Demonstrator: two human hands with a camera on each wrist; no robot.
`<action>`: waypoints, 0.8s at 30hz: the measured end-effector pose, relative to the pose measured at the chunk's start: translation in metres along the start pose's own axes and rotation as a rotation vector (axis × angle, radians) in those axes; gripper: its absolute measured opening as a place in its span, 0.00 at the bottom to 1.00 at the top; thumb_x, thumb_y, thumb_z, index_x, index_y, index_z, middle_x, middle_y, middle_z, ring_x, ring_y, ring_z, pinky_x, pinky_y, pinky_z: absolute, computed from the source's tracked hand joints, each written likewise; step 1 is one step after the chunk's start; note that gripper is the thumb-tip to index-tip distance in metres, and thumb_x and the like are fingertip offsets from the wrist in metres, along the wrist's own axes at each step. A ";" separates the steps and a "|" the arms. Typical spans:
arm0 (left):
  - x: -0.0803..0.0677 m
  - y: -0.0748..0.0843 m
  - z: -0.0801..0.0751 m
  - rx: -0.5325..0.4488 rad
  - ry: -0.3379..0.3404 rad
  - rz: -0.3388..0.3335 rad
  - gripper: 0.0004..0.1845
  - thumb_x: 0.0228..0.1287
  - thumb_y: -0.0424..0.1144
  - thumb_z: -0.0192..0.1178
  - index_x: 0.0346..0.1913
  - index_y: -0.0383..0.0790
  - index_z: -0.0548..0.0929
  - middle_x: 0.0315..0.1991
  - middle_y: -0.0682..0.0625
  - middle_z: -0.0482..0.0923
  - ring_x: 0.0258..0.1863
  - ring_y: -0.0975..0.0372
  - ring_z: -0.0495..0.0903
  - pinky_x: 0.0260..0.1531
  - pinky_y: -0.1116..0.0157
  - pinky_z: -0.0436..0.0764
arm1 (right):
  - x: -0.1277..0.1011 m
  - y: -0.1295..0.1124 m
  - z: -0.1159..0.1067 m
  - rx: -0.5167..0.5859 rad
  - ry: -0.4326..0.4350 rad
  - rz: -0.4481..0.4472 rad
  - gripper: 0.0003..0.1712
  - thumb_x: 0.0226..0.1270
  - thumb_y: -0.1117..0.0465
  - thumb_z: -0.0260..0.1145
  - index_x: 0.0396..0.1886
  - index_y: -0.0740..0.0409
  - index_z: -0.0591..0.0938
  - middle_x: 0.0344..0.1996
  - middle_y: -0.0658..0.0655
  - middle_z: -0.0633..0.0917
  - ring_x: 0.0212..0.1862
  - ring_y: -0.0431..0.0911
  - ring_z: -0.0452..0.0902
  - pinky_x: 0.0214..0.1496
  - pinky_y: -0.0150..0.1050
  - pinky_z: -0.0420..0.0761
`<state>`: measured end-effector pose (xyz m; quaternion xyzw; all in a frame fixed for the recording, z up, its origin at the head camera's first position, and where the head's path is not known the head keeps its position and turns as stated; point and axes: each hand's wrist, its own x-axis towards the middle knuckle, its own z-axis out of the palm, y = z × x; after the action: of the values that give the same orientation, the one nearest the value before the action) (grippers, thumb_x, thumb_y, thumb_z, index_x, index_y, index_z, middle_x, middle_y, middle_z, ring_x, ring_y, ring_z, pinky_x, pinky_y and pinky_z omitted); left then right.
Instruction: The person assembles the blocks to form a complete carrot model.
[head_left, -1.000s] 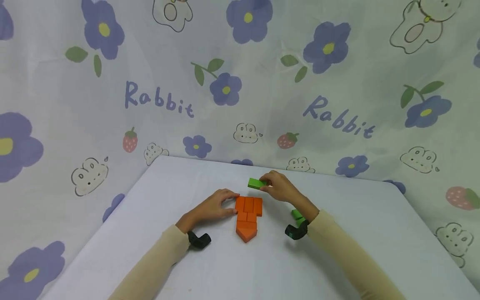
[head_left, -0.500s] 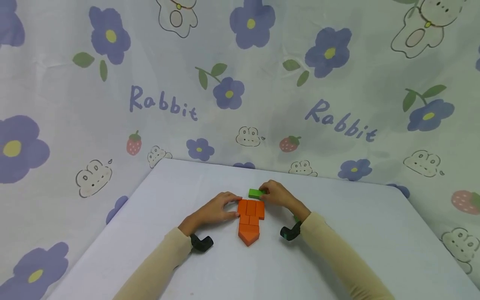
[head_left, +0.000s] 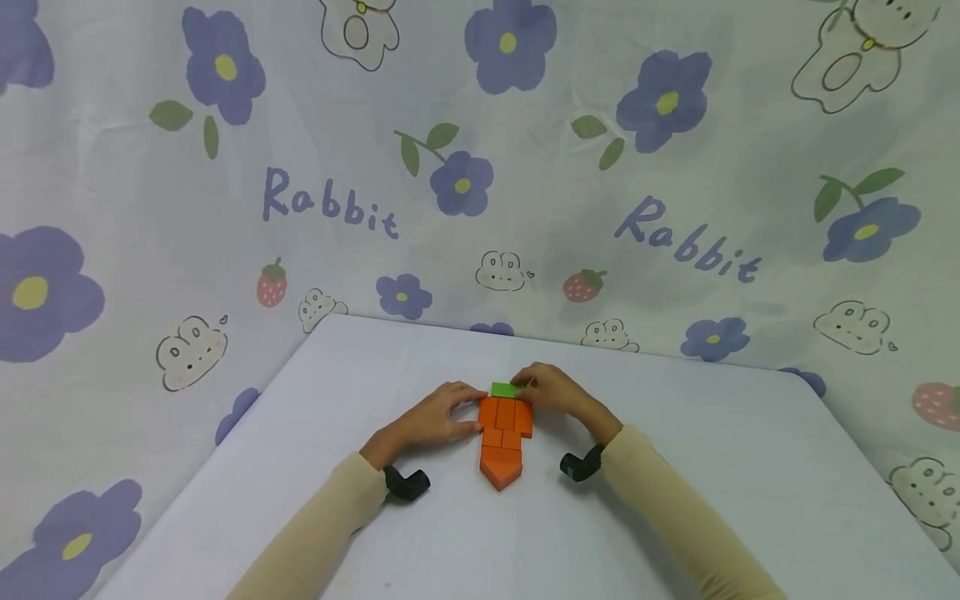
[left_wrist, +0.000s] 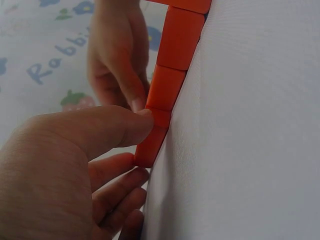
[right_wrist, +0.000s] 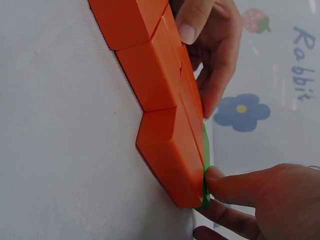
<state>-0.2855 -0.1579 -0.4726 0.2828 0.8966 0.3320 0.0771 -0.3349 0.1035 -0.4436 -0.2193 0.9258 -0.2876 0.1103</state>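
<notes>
Plainly, the green block (head_left: 505, 389) (light, stiff, best taken by its short ends) is pinched by the right hand (head_left: 553, 389) against the orange blocks (head_left: 506, 433), steadied by the left hand (head_left: 435, 414).

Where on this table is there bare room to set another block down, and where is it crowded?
Bare table lies right of the right hand, left of the left hand, and along the near edge below the orange blocks. It is crowded mid-table, where both hands flank those blocks and the green block at their far end.

Left hand (left_wrist: 65, 170) against orange blocks (left_wrist: 167, 82)
</notes>
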 end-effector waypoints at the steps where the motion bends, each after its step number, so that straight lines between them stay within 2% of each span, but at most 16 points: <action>1: 0.000 0.000 0.000 0.001 -0.002 -0.004 0.33 0.66 0.54 0.64 0.71 0.49 0.72 0.68 0.49 0.71 0.70 0.53 0.66 0.70 0.45 0.67 | -0.001 0.000 0.000 -0.002 -0.004 -0.003 0.14 0.71 0.60 0.66 0.53 0.54 0.86 0.45 0.52 0.84 0.47 0.44 0.77 0.58 0.44 0.81; 15: 0.002 -0.001 0.001 0.005 -0.006 -0.009 0.33 0.65 0.54 0.64 0.71 0.49 0.72 0.68 0.50 0.71 0.70 0.54 0.66 0.70 0.46 0.67 | -0.003 -0.001 -0.001 0.005 -0.009 -0.002 0.13 0.72 0.61 0.65 0.53 0.55 0.86 0.46 0.54 0.84 0.48 0.46 0.77 0.60 0.45 0.80; 24: 0.002 -0.002 0.000 0.004 -0.001 0.010 0.33 0.66 0.54 0.64 0.71 0.48 0.72 0.68 0.49 0.72 0.69 0.53 0.67 0.70 0.46 0.67 | -0.003 0.002 -0.001 0.000 0.002 -0.036 0.15 0.72 0.61 0.64 0.56 0.55 0.85 0.47 0.55 0.84 0.48 0.46 0.77 0.58 0.46 0.80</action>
<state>-0.2882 -0.1579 -0.4737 0.2874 0.8958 0.3306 0.0754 -0.3329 0.1071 -0.4443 -0.2356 0.9218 -0.2898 0.1040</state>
